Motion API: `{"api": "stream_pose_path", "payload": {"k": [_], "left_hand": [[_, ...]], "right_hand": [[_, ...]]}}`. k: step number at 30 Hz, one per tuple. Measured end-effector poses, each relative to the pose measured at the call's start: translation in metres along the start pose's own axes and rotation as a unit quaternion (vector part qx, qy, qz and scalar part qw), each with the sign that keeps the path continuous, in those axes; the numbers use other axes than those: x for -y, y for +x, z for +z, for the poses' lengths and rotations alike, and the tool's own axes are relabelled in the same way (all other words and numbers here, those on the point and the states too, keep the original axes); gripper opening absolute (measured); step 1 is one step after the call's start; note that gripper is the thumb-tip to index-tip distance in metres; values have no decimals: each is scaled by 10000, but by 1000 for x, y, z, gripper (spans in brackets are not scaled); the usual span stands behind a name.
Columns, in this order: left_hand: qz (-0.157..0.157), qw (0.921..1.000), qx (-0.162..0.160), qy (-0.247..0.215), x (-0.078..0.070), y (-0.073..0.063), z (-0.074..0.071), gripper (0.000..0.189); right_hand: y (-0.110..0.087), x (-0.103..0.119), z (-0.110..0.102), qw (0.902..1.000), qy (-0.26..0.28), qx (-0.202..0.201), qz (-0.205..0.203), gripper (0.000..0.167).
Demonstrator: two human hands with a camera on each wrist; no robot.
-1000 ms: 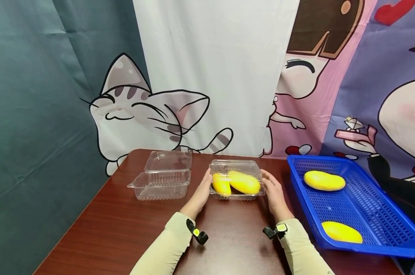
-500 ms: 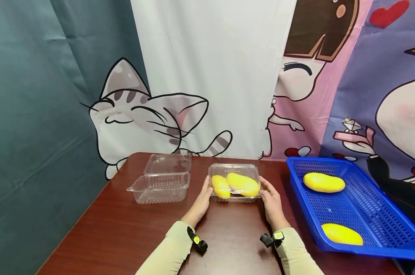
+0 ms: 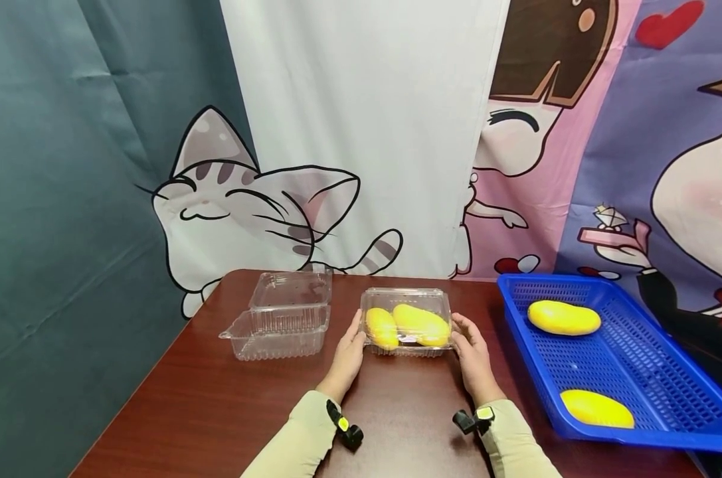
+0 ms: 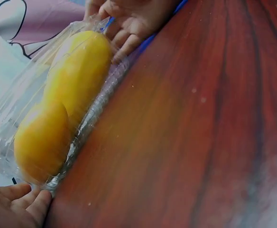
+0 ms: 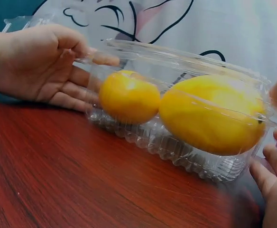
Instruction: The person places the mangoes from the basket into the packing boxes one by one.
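Observation:
A clear plastic clamshell box (image 3: 405,299) stands on the table in the middle of the head view, its lid down. Inside it lie two yellow mangoes, a smaller mango (image 5: 129,97) at the left and a larger mango (image 5: 212,114) at the right. My left hand (image 3: 347,358) holds the box's left side, thumb at the rim and fingers along the wall. On the opposite side my right hand (image 3: 473,355) grips the box, thumb near the front corner. The far fingers of both hands are partly hidden behind the plastic in the head view.
Left of the hands sits another clear clamshell box (image 3: 279,338) with its lid raised. A blue plastic basket (image 3: 606,358) at the right holds a mango (image 3: 564,317) at the back and another mango (image 3: 596,407) near the front. A printed curtain (image 3: 361,133) hangs behind the table (image 3: 217,398).
Both hands have slid slightly down and nearer along the sides of the box, and still hold it. The head view has shifted a little. The mangoes stay in the box.

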State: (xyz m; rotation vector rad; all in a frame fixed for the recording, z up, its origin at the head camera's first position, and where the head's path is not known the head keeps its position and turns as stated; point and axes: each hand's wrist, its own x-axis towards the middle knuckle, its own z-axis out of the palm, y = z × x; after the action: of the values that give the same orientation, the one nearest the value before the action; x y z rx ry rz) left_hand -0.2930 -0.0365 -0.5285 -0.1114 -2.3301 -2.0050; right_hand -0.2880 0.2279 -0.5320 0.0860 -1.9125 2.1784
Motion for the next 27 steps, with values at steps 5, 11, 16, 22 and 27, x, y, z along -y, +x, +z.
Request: {"api": "stream_pose_path", "payload": {"k": [5,11,16,22,27], "left_hand": [[38,9987,-164,483,2,1,1,60],[285,9811,-392,1876,2,-3,3,53],[362,9667,-245,2523,6,-3,7,54],[403,9665,-228,2523,5,-4,7,53],[513,9663,-293,2505,3,-5,6,52]], "right_hand": [[0,0,-2,9794,-1979,-332,-228,39],[-3,-3,-4,8959,-4395,-146,-627,51],[-5,0,-2,8961,-4428,221,-213,58],[-4,-1,-5,8974,-4395,324,-231,54],[-2,-1,-5,8986,-4366,201,-385,53]]}}
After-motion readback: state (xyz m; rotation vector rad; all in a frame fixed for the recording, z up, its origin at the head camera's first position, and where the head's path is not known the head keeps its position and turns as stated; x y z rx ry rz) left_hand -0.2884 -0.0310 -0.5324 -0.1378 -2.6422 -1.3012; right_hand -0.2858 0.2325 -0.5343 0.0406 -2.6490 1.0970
